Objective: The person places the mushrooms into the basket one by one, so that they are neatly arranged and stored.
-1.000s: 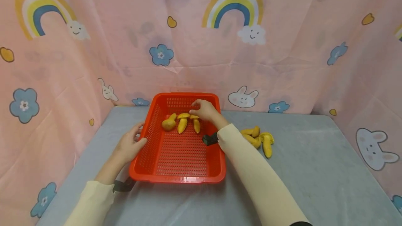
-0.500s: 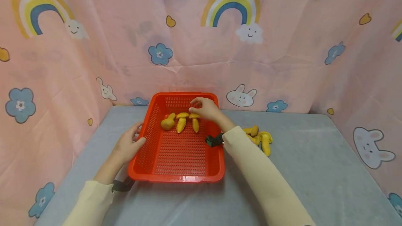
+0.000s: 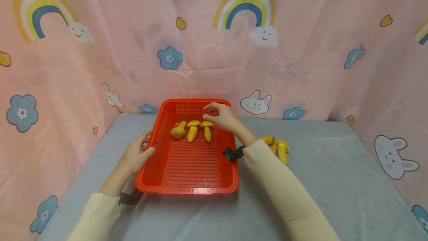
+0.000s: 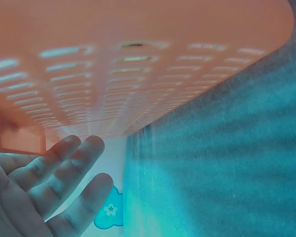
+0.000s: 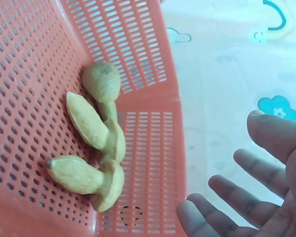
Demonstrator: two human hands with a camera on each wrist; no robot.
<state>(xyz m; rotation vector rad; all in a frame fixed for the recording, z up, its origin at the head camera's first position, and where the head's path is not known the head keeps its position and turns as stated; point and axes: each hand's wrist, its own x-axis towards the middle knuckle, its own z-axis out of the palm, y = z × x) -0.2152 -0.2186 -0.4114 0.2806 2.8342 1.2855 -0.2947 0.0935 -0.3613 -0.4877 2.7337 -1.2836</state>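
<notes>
A red perforated plastic basket (image 3: 187, 190) holds three yellow-brown mushrooms side by side near its far end: one with a rounded cap (image 3: 178, 132), a middle one (image 3: 192, 133) and a right-hand one (image 3: 207, 133). Above the right-hand mushroom hovers my right hand (image 3: 223, 117), fingers spread and holding nothing; the right wrist view shows its fingers (image 5: 251, 200) apart from the mushrooms. Beside the basket's left wall is my left hand (image 3: 134, 156). Its fingers (image 4: 64, 177) are extended and loosely spread near the outer wall; whether they touch it I cannot tell.
Right of the basket, several more mushrooms (image 3: 282, 150) lie on the grey table (image 3: 334, 166), partly hidden by my right sleeve (image 3: 284, 189). A pink patterned curtain (image 3: 207, 81) encloses the back and both sides.
The right forearm has shifted rightward, and the right hand has drawn slightly right, away from the right-hand mushroom. The left hand and the mushrooms in the basket keep their places.
</notes>
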